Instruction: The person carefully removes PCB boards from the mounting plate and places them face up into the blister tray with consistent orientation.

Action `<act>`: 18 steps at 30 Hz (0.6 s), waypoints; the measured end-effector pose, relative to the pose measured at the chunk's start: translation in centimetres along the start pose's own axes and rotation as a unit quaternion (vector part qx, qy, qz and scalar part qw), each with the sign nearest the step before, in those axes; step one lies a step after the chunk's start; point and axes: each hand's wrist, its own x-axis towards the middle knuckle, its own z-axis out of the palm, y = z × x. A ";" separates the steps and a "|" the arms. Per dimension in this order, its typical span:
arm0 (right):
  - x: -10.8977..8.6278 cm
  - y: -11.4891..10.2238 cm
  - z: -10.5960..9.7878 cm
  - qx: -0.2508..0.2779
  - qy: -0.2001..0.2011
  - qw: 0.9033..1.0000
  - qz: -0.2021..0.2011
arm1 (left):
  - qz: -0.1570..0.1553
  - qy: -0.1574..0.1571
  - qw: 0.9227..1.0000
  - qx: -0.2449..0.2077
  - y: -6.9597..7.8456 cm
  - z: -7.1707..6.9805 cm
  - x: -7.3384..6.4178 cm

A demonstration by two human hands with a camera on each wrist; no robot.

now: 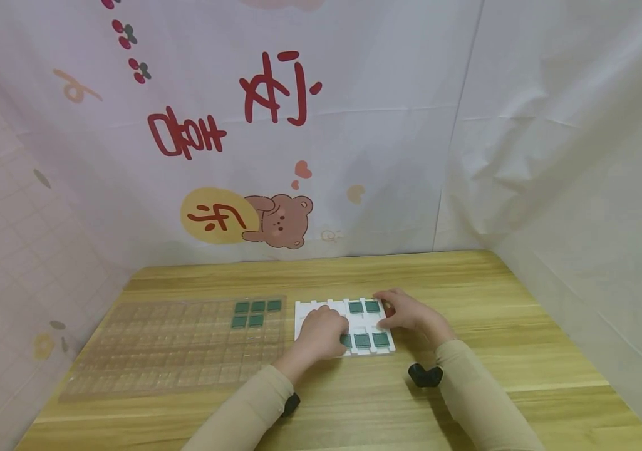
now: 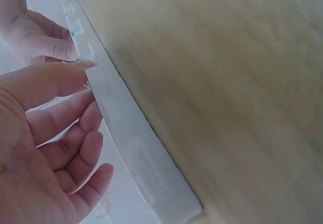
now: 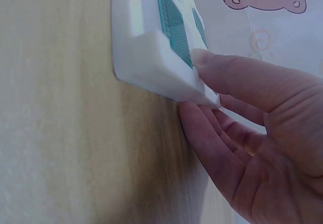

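A white slotted tray (image 1: 361,329) lies on the table, with green square chips (image 1: 380,339) in several of its slots. My left hand (image 1: 321,332) is over the tray's left part. Its thumb and forefinger pinch a green chip (image 1: 346,341) at a front slot, mostly hidden by the hand. In the left wrist view, the thumb tip touches the tray's edge (image 2: 136,148) and the other fingers curl loosely. My right hand (image 1: 409,313) grips the tray's right end, the thumb on top beside a chip (image 3: 174,27) and the forefinger low against the side.
Left of the white tray lies a wide clear plastic tray (image 1: 174,344) with many small compartments. Several green chips (image 1: 257,306) sit in its far right corner. The wooden table (image 1: 366,401) meets a printed curtain (image 1: 388,156) at the back.
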 end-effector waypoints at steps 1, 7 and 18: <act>0.0 0.0 0.0 0.001 0.000 1.000 0.002 | 0.000 -0.001 1.000 -0.002 -0.1 0.1 0.0; 0.0 0.0 0.0 0.004 -0.002 1.000 0.003 | 0.002 0.001 1.000 -0.014 -0.3 0.2 0.1; 0.0 0.0 0.1 0.003 -0.001 1.000 0.006 | -0.001 0.022 0.998 -0.062 -0.5 -0.1 -0.2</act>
